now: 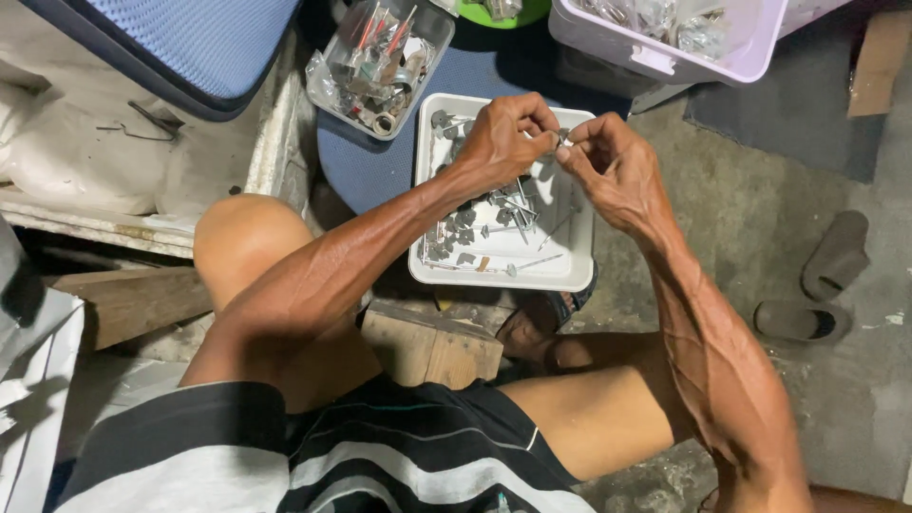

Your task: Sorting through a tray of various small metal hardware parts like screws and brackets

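My left hand (502, 138) and my right hand (616, 166) meet above a white rectangular tray (494, 275). Both pinch one small metal part (562, 139) between their fingertips; its exact shape is too small to tell. The tray holds several long nails and small grey metal pieces (475, 223). My forearms reach out over my bare knees, and the tray rests on a blue round seat (366, 171).
A clear plastic tub (380, 62) of mixed metal hardware stands behind the tray. A pale lilac bin (665, 38) sits at the top right. A wooden block (432, 347) lies between my legs. Dark sandals (822, 285) lie on the concrete floor at right. A blue cushion (190, 43) is at top left.
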